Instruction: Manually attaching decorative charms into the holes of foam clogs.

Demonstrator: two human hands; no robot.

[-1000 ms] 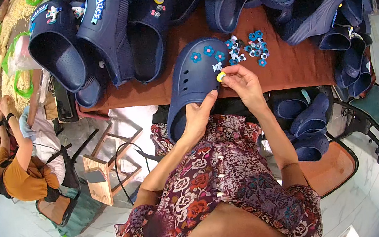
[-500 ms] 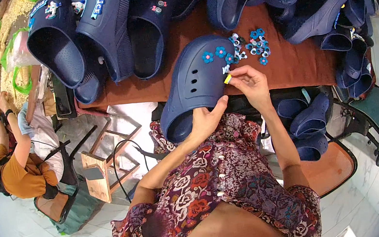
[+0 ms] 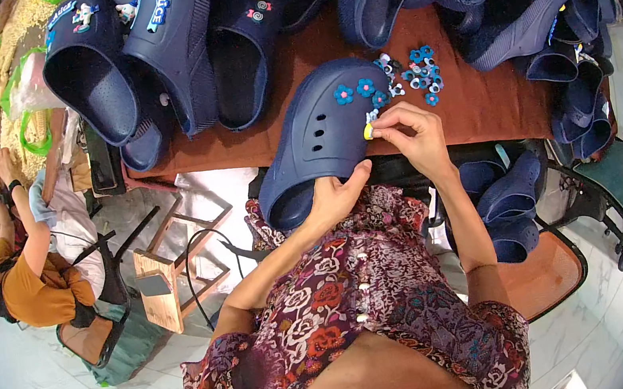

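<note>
The fingers [image 3: 390,125] of the right hand [image 3: 416,138] are pinched nearly closed on a small yellow charm [image 3: 368,131], which is mostly covered by the fingertips, so its shape cannot be made out; it is pressed at the upper of a navy blue clog [image 3: 320,141]. The left hand [image 3: 334,197] curls around the clog's heel end, thumb on top and the other fingers hidden underneath. The clog lies at the near edge of the table [image 3: 475,105], its heel overhanging toward the person's lap; its smooth foam upper has round holes and carries three blue flower charms [image 3: 360,90]. Just beyond the right hand a loose pile of blue and white charms [image 3: 414,70] lies on the brown table covering, too small to tell apart. More navy clogs [image 3: 170,54] crowd the far side of the table, several cut off by the top edge, and others [image 3: 510,201] are stacked on an orange chair [image 3: 550,280] below the right forearm. At the far left another person [image 3: 33,268] in an orange top sits, bent by the lens.
</note>
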